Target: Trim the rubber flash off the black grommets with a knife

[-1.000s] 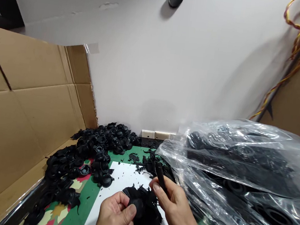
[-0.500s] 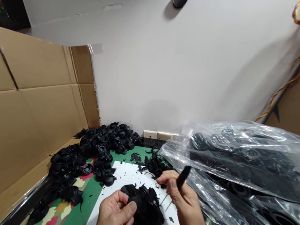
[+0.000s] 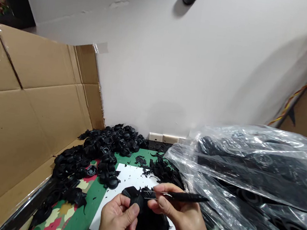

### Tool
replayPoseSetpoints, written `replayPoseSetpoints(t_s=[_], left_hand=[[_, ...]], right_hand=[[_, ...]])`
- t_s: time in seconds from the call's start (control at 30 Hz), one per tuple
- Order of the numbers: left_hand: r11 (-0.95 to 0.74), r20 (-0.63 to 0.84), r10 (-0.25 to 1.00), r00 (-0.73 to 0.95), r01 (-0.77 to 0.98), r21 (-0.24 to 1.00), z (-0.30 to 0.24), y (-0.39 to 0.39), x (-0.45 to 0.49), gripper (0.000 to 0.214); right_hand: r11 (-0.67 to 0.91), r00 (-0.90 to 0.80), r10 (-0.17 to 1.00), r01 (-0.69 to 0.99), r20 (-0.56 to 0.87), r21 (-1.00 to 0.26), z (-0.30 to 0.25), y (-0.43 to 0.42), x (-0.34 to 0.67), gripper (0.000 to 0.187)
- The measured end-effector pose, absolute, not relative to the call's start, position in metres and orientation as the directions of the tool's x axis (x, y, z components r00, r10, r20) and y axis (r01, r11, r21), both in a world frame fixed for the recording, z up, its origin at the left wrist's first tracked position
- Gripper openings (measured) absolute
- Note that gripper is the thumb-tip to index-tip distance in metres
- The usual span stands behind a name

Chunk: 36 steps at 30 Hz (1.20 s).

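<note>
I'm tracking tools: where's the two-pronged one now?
Low in the head view, right of centre: the tool is in the right hand, pointing left toward the black part in the left hand.

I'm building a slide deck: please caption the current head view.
The left hand holds a black piece while the right hand points a two-pronged tool toward it.

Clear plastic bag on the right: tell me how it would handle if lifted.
The clear plastic bag is probably floppy, given its wrinkles; its glossy film may slip; the black parts inside could shift its weight.
</note>
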<state>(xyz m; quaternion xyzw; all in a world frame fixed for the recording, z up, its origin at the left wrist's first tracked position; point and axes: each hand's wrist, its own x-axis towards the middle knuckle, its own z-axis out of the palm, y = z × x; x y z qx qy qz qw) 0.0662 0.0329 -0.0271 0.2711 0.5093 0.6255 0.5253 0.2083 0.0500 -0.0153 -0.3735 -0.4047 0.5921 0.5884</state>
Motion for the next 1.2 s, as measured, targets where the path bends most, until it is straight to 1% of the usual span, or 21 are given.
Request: replayPoseSetpoints(t_s=[0.13,0.3,0.47,0.6,0.67,0.73,0.83,0.9,0.97,1.0,1.03,1.07,1.13,1.2], left_hand=[[0.068,-0.189,0.931,-0.313,-0.359,0.931,-0.027,0.032,0.067,0.042],[0.065,-0.178,0.929,-0.324,-0.329,0.942,-0.027,0.032,0.068,0.044],[0.051,-0.165,0.932,-0.323,-0.334,0.941,-0.03,0.031,0.069,0.048],[0.044,-0.162,0.936,-0.314,-0.352,0.935,-0.031,0.031,0.069,0.05],[0.045,-0.16,0.936,-0.312,-0.346,0.937,-0.031,0.031,0.07,0.05],[0.042,-0.154,0.936,-0.315,-0.336,0.941,-0.032,0.031,0.07,0.05],[0.028,-0.14,0.939,-0.313,-0.337,0.941,-0.038,0.032,0.07,0.048],[0.024,-0.138,0.944,-0.301,-0.355,0.934,-0.043,0.033,0.07,0.047],[0.037,-0.154,0.948,-0.278,-0.386,0.922,-0.046,0.033,0.069,0.046],[0.049,-0.167,0.949,-0.266,-0.401,0.915,-0.046,0.033,0.069,0.046],[0.061,-0.182,0.949,-0.256,-0.417,0.907,-0.045,0.032,0.068,0.047],[0.07,-0.195,0.948,-0.251,-0.435,0.898,-0.043,0.032,0.067,0.048],[0.088,-0.227,0.942,-0.248,-0.469,0.879,-0.037,0.031,0.065,0.051],[0.116,-0.263,0.936,-0.236,-0.497,0.86,-0.032,0.031,0.063,0.052]], right_hand=[[0.152,0.075,0.988,-0.345,0.134,-0.926,-0.021,0.047,0.203,0.031],[0.158,0.135,0.984,-0.327,0.119,-0.932,-0.024,0.043,0.195,0.028],[0.151,0.164,0.982,-0.345,0.099,-0.926,-0.022,0.041,0.19,0.026],[0.16,0.18,0.978,-0.326,0.106,-0.932,-0.021,0.041,0.189,0.027],[0.185,0.177,0.975,-0.311,0.134,-0.932,-0.023,0.041,0.189,0.025],[0.256,0.178,0.96,-0.255,0.215,-0.932,-0.029,0.041,0.188,0.023],[0.442,0.162,0.891,-0.088,0.425,-0.893,-0.04,0.042,0.187,0.017],[0.59,0.117,0.797,0.063,0.593,-0.805,-0.045,0.044,0.187,0.016],[0.724,0.071,0.66,0.207,0.748,-0.658,-0.045,0.047,0.191,0.017],[0.761,0.052,0.601,0.266,0.797,-0.591,-0.042,0.049,0.194,0.016],[0.783,0.048,0.553,0.31,0.832,-0.539,-0.039,0.052,0.198,0.015],[0.773,0.052,0.551,0.343,0.833,-0.533,-0.036,0.055,0.202,0.013],[0.722,0.126,0.583,0.371,0.802,-0.583,-0.031,0.062,0.212,0.011],[0.635,0.207,0.661,0.358,0.721,-0.685,-0.031,0.067,0.22,0.01]])
